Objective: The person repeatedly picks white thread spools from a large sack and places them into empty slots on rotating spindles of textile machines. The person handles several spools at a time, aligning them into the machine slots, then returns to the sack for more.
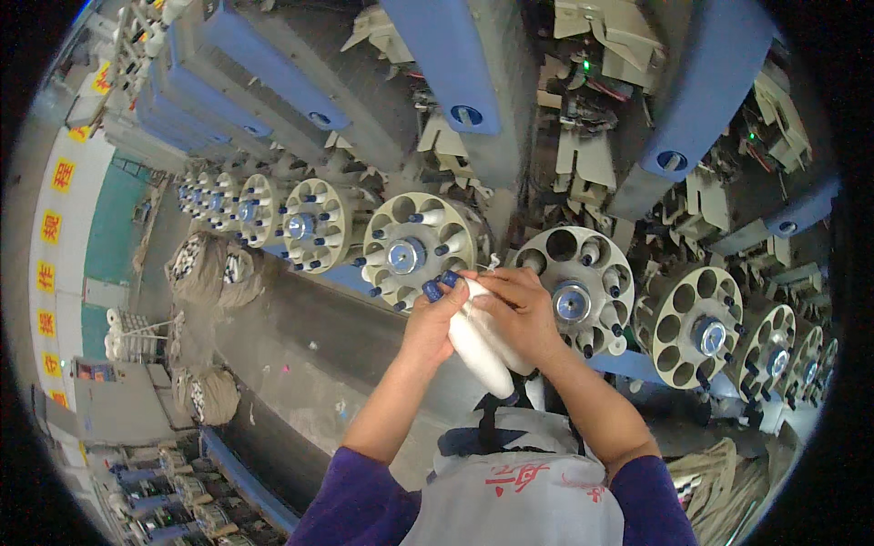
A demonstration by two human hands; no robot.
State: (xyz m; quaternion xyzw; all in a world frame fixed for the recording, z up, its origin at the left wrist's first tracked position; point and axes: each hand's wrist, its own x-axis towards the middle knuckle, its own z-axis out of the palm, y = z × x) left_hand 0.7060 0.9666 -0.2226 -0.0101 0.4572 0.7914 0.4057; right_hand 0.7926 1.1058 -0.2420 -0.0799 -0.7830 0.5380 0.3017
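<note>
Bobbins (482,355) wound in white yarn, two slim tapering ones with dark blue caps, lie side by side in our grasp, just below and to the right of the cream disc-shaped magazine (407,233) with round pockets and a blue-and-silver hub. Our left hand (430,326) is closed round their upper ends, its thumb pressed against the white yarn just under the two caps, which poke out beyond it toward the magazine. Our right hand (521,314) comes in from the side farther from the magazine, its fingers bent and drawn together against the bobbins' upper part; we cannot tell whether the tips pinch anything or simply rest there. The front bobbin slants downward, away from the magazine, and ends in a dark blue tip; its partner is partly hidden behind it and our right hand.

Right of the magazine we see a second cream disc (570,273) of similar build, some of its pockets filled. Above the magazine hangs a blue painted machine panel (446,50). To the magazine's left, bulging grey-brown cloth sacks (205,287) sit on the grey floor (305,364). Below it spreads our pale grey apron (510,523) with red markings, between our purple sleeves (353,499).
</note>
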